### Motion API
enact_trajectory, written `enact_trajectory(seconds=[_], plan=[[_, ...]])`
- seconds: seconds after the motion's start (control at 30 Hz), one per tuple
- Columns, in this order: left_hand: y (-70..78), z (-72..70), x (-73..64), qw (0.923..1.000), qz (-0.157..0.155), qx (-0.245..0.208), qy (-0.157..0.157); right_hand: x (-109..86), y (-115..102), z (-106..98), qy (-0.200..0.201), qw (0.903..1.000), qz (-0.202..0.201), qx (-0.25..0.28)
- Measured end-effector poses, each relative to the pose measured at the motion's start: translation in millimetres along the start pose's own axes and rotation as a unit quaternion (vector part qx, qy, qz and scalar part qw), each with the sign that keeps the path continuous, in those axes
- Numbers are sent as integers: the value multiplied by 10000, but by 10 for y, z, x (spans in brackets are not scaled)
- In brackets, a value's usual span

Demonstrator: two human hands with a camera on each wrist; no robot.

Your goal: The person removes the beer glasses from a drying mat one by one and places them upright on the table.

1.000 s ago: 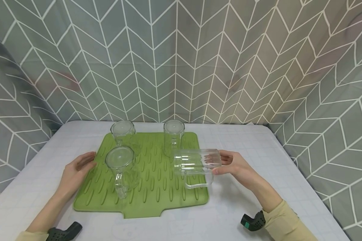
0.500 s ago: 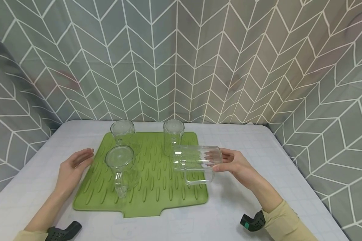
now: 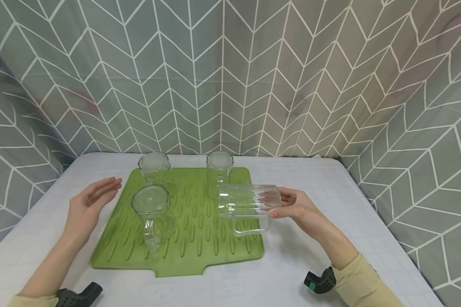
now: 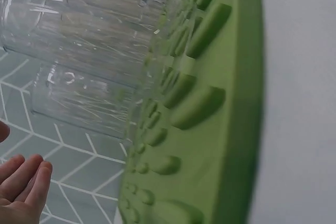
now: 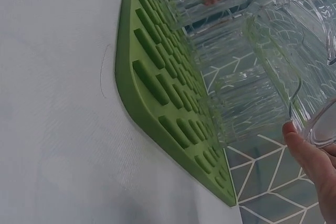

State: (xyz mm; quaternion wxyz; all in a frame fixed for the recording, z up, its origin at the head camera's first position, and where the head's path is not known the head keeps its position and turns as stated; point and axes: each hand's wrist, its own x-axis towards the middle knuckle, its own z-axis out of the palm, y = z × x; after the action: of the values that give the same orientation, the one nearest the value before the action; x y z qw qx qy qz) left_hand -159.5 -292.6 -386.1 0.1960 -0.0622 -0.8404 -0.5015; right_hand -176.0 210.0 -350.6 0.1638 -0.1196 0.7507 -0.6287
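Both your forearms [image 3: 48, 268] slanted inward. Your left hand [image 3: 86, 207] was pretty relaxed, fingers [image 3: 106, 186] loosely together, while your right hand [image 3: 299, 212] had its thumb [image 3: 279, 212] and fingers in a pinch grip.

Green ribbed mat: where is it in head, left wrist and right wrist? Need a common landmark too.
Head: green ribbed mat lies just left of centre, lower half, tab toward the bottom edge.
Left wrist: green ribbed mat runs top to bottom, mostly right of centre.
Right wrist: green ribbed mat slants from top, left of centre, to lower right.
Shared landmark: chevron-patterned curtain.
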Motion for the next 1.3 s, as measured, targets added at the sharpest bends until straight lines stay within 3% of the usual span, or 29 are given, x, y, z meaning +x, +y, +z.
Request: enact_trajectory(seconds=[0.2,0.37,0.57,0.73,1.0,1.3], plan=[[154,-2,-10,9996,274,106,50,6,-14,14,-34,10000,-25,27],[323,46,6,9971,748,48,87,-7,-30,24,-24,10000,-37,22],[568,126,11,9917,1284,100,-51,-16,-47,28,7,10000,-51,-16],[765,213,2,9880,1524,155,-195,-18,-45,27,-13,10000,-71,-2],[963,374,35,9879,1376,89,-704,-31,-41,14,-50,9998,-76,163],[1010,474,53,9889,1198,179,-858,-40,-58,13,-73,9997,-99,204]])
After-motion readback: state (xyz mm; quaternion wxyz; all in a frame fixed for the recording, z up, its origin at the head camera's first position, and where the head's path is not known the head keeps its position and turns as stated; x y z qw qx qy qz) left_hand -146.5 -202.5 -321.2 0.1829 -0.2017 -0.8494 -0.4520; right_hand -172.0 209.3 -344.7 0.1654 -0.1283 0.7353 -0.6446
